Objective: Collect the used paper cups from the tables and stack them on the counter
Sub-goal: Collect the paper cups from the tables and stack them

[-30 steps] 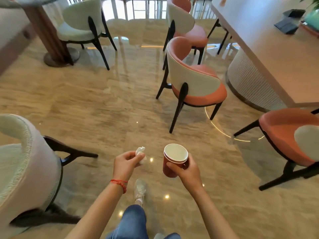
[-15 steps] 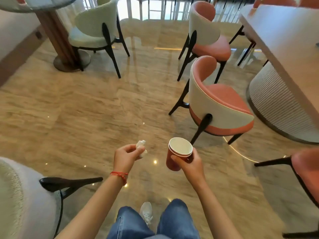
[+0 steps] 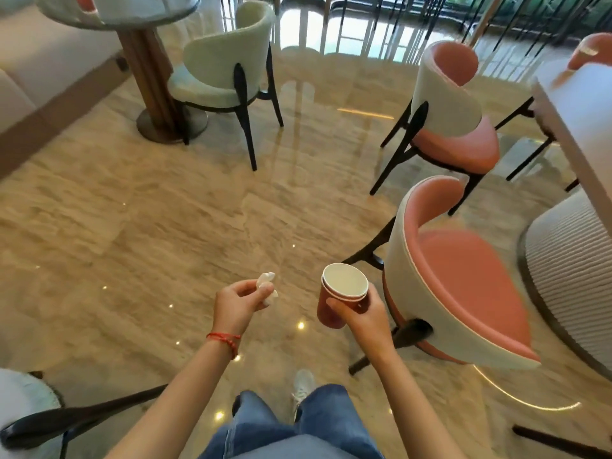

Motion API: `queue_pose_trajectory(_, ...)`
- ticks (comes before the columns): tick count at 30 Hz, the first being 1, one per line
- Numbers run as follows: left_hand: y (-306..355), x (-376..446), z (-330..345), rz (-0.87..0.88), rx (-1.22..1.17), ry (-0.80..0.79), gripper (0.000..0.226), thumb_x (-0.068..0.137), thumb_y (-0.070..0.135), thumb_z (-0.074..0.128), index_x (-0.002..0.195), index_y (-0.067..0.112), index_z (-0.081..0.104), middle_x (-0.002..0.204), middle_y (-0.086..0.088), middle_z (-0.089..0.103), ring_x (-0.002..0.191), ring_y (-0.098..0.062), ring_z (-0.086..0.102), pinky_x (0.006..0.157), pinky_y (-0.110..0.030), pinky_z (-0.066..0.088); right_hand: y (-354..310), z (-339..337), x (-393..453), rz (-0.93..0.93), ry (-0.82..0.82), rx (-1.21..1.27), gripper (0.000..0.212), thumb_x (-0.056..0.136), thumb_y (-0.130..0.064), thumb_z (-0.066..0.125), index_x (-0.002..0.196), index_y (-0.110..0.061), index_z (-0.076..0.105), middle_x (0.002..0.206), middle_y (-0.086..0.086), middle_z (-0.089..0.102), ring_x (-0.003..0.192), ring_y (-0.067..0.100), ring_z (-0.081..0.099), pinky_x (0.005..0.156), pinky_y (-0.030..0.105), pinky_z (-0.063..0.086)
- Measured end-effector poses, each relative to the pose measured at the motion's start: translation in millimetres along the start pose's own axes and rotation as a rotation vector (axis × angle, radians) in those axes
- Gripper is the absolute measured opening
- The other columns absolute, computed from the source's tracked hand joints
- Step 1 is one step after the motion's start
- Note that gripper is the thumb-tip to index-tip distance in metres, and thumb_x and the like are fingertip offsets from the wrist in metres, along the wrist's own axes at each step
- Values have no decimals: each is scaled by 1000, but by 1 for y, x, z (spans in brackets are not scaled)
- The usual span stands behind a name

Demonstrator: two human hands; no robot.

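Note:
Two red paper cups (image 3: pixel 334 301), nested one in the other and white inside, are upright in my right hand (image 3: pixel 364 314), whose fingers curl round their wall. My left hand (image 3: pixel 238 301) pinches a crumpled white tissue (image 3: pixel 267 286) between thumb and fingertips. Both hands are held out in front of me above the glossy beige floor, about a hand's width apart. A red cord bracelet (image 3: pixel 225 339) circles my left wrist.
A pink and cream chair (image 3: pixel 463 286) stands close on my right, another (image 3: pixel 453 117) behind it. A long table (image 3: pixel 583 127) with a ribbed base (image 3: pixel 576 279) runs along the right edge. A round table (image 3: pixel 145 71) and a pale chair (image 3: pixel 225 67) are far left.
I have walked forward and turned left: the pink chairs and long table slid right and nearer, the round table came closer. Both hands keep their hold and pose.

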State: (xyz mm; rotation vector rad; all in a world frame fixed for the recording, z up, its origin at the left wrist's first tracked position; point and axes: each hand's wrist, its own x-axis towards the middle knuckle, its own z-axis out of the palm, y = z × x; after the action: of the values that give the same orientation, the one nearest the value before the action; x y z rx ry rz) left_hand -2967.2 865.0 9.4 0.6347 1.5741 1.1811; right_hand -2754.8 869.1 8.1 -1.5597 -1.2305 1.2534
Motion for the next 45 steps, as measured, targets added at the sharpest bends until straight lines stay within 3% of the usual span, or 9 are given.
queue_pose_trajectory(3, 17, 29, 16, 6, -14, 43, 2, 77, 6, 72, 78, 8, 71, 66, 0, 70, 57, -2, 64, 53, -13, 51, -17, -5, 45, -18, -43, -16, 57, 70, -19, 81, 116, -26, 49, 103, -17, 60, 95, -5, 58, 73, 6, 47)
queue_pose_trajectory(9, 47, 88, 27, 7, -56, 113, 3, 78, 5, 71, 80, 6, 71, 58, 4, 69, 54, -2, 63, 54, -13, 51, -40, 12, 123, -6, -119, -20, 59, 70, -19, 81, 120, -21, 50, 106, -13, 61, 100, 4, 57, 77, 16, 46)
queue_pose_trajectory(16, 72, 179, 11, -4, -101, 172, 1, 77, 5, 71, 77, 4, 70, 64, -3, 69, 59, -7, 66, 56, -14, 53, -60, 68, 222, -28, -173, -41, 53, 69, -19, 82, 109, -34, 51, 99, -19, 61, 91, -14, 58, 70, 8, 47)
queue_pose_trajectory(23, 111, 251, -30, -8, -179, 287, 2, 76, 6, 72, 76, 4, 71, 59, 0, 70, 59, -6, 66, 56, -12, 51, -101, 142, 302, -73, -286, -122, 54, 66, -28, 83, 110, -36, 52, 103, -19, 63, 93, -9, 59, 69, 9, 47)
queue_pose_trajectory(29, 126, 280, -80, -28, -241, 469, 3, 75, 7, 73, 77, 9, 71, 60, 0, 70, 57, -6, 66, 56, -13, 52, -132, 224, 341, -115, -470, -129, 54, 68, -15, 82, 112, -26, 54, 102, -14, 63, 88, -12, 60, 69, 6, 46)
queue_pose_trajectory(33, 126, 288, -116, -64, -293, 618, 4, 75, 9, 74, 78, 9, 72, 62, 1, 72, 60, -5, 67, 59, -13, 53, -151, 280, 357, -132, -646, -165, 54, 68, -18, 83, 113, -28, 54, 104, -10, 65, 95, 1, 62, 77, 18, 49)
queue_pose_trajectory(37, 131, 295, -150, -64, -351, 758, 8, 74, 8, 74, 74, 15, 71, 61, 2, 72, 59, -5, 68, 55, -11, 51, -166, 336, 368, -187, -798, -200, 53, 67, -16, 83, 111, -28, 56, 99, -15, 66, 90, -8, 61, 73, 11, 49)
queue_pose_trajectory(42, 141, 321, -196, -71, -395, 910, 8, 74, 8, 74, 81, 10, 71, 61, 4, 71, 56, -3, 66, 57, -13, 52, -182, 410, 393, -195, -968, -204, 48, 67, -16, 83, 101, -37, 57, 94, -17, 67, 89, -8, 62, 70, 9, 48)
queue_pose_trajectory(45, 154, 347, -220, -43, -418, 993, 11, 76, 2, 72, 70, 12, 71, 54, 4, 68, 52, -2, 63, 52, -11, 50, -195, 452, 416, -176, -1054, -206, 51, 68, -19, 83, 110, -31, 58, 100, -13, 68, 94, -1, 63, 73, 15, 51)
